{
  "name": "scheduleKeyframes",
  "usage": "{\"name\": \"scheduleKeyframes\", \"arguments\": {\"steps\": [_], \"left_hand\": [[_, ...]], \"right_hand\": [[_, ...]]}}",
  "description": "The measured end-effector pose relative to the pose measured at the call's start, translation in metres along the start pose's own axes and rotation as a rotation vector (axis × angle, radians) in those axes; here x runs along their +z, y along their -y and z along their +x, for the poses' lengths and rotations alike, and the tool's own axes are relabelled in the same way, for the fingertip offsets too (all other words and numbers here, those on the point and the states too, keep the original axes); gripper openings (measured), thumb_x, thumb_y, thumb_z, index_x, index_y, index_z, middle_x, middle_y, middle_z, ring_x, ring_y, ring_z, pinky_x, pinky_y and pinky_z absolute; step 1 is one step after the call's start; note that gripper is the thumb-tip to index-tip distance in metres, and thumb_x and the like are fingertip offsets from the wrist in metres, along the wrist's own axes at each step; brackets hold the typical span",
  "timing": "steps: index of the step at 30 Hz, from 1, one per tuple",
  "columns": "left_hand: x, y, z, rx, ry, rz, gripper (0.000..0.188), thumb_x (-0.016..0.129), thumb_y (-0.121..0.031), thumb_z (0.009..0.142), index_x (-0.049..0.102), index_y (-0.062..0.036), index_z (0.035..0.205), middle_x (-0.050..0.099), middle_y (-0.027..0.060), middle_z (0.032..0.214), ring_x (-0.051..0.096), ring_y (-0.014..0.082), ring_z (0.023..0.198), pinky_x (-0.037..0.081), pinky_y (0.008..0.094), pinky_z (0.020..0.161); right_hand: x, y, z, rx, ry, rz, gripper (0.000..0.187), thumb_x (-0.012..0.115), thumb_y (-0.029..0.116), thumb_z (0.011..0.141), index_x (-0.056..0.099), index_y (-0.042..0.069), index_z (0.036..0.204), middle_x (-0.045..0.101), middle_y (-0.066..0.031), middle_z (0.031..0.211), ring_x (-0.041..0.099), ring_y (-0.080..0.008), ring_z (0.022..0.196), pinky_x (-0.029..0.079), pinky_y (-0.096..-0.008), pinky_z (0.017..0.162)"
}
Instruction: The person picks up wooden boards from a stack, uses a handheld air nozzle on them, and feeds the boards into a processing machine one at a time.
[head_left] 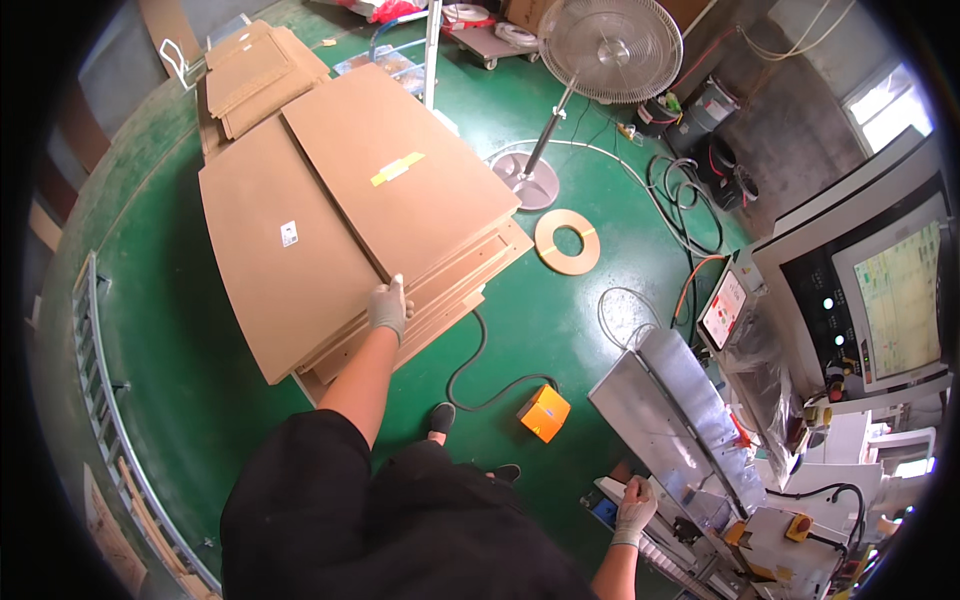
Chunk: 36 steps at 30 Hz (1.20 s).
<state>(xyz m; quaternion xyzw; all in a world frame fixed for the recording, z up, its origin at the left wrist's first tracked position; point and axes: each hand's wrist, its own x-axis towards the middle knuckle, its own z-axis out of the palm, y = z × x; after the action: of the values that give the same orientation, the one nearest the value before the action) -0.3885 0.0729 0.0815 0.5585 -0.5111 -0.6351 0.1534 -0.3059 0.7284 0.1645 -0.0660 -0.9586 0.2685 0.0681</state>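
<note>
My left hand (390, 305), in a pale work glove, is closed on the near edge of a flat brown board (405, 185). That board lies on top of a stack, beside another brown board (275, 240) that carries a small white label. A strip of yellow tape or label (398, 169) crosses the gripped board. Further brown boards (480, 262) show beneath its near right edge. My right hand (636, 508), gloved too, hangs by the machine's metal bed (670, 420) with its fingers curled. Whatever those fingers may hold is hidden.
An orange foot pedal (544, 414) with a grey cable lies near my shoes. Right of the stack are a roll of brown edging (567, 242) and a standing fan (611, 50). A screen panel (895, 300) stands far right, a metal roller track (95, 370) far left.
</note>
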Motion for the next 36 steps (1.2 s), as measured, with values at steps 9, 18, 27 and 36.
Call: {"name": "scheduleKeyframes", "arguments": {"steps": [9, 18, 27, 36], "left_hand": [[-0.015, 0.003, -0.004, -0.429, 0.265, -0.572, 0.056, 0.054, -0.059, 0.102, 0.059, -0.0033, 0.108, 0.070, 0.0091, 0.090, 0.069, 0.0201, 0.075, 0.052, 0.0260, 0.054], [0.007, 0.034, 0.023, -0.365, 0.256, -0.814, 0.046, 0.059, -0.063, 0.099, 0.058, -0.0168, 0.091, 0.068, -0.0012, 0.077, 0.070, 0.0162, 0.073, 0.053, 0.0245, 0.054], [0.029, 0.002, -0.011, -0.411, 0.266, -0.655, 0.054, 0.049, -0.063, 0.102, 0.062, -0.0105, 0.095, 0.071, 0.0036, 0.084, 0.070, 0.0158, 0.072, 0.051, 0.0233, 0.050], [0.052, 0.017, 0.000, -0.168, 0.100, -0.660, 0.041, 0.056, -0.048, 0.103, 0.059, -0.0138, 0.082, 0.058, -0.0009, 0.063, 0.054, 0.0108, 0.052, 0.040, 0.0254, 0.043]], "right_hand": [[-0.001, 0.004, -0.007, 0.052, -0.048, -0.025, 0.021, 0.059, 0.019, 0.098, 0.072, 0.002, 0.094, 0.071, -0.0141, 0.081, 0.068, -0.0274, 0.072, 0.053, -0.0368, 0.069], [0.006, 0.006, -0.006, -0.022, -0.070, -0.085, 0.022, 0.059, 0.021, 0.096, 0.073, 0.005, 0.093, 0.073, -0.0162, 0.087, 0.071, -0.0334, 0.079, 0.055, -0.0416, 0.073], [-0.005, 0.015, -0.008, -0.008, 0.034, -0.141, 0.028, 0.058, 0.026, 0.094, 0.074, 0.003, 0.090, 0.071, -0.0132, 0.072, 0.070, -0.0282, 0.067, 0.055, -0.0396, 0.066], [0.002, 0.006, 0.002, 0.042, 0.079, -0.100, 0.029, 0.058, 0.028, 0.092, 0.075, 0.005, 0.087, 0.071, -0.0152, 0.071, 0.070, -0.0306, 0.064, 0.055, -0.0434, 0.065]]}}
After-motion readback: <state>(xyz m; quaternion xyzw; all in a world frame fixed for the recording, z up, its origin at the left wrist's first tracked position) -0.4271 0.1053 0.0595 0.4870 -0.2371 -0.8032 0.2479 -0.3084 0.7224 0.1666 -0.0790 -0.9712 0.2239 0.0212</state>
